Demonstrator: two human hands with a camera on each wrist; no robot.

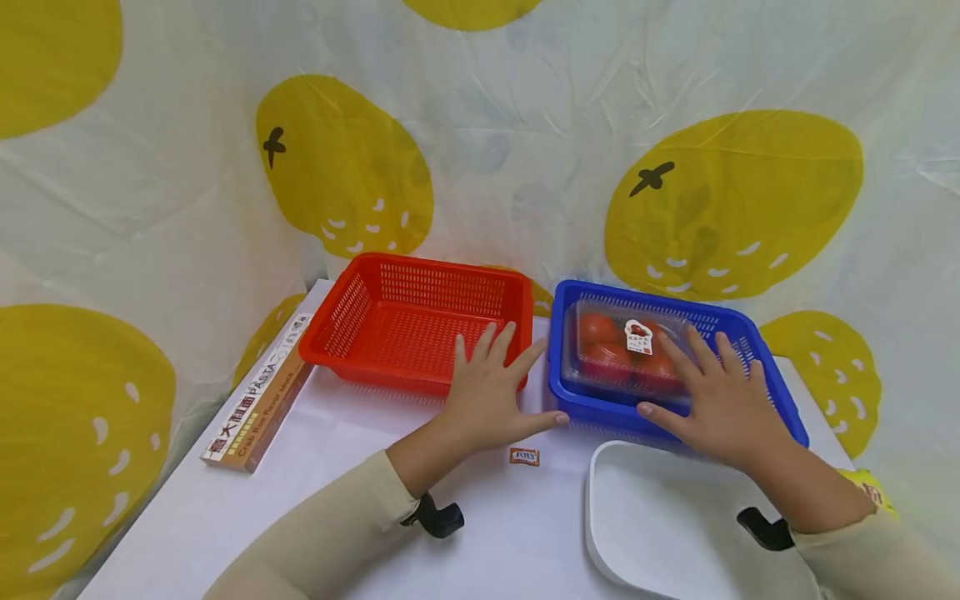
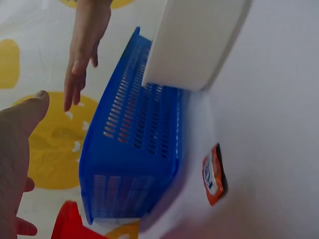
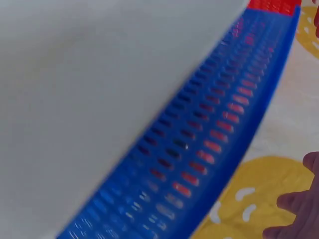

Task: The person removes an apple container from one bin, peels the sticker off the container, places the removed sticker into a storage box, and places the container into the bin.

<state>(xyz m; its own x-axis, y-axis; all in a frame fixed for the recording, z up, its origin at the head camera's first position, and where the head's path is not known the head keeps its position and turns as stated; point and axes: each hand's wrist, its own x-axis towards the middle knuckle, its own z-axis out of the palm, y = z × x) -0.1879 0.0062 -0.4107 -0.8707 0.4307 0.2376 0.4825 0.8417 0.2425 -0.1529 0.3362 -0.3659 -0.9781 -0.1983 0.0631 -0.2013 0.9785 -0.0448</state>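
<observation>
My left hand [image 1: 487, 400] hovers with spread fingers just in front of the red basket [image 1: 420, 379], holding nothing. My right hand [image 1: 723, 408] is also spread, above the near right part of the blue basket [image 1: 592, 412]. Inside the blue basket lies a clear plastic box of tomatoes [image 1: 607, 354] with a white label. In the left wrist view, my left thumb [image 2: 35, 112] and the right hand [image 2: 89, 45] both stand apart from the blue basket [image 2: 129, 129]. Fingers of the right hand [image 3: 301, 209] show at the right wrist view's edge, beside the blue basket [image 3: 199, 144].
A small orange FOXY packet [image 1: 524, 457] lies on the white table [image 1: 315, 500]. At the near right is a white tub [image 1: 675, 508]. A long pasta box [image 1: 258, 396] rests along the left edge. Something yellow [image 1: 870, 487] shows partly behind the right wrist.
</observation>
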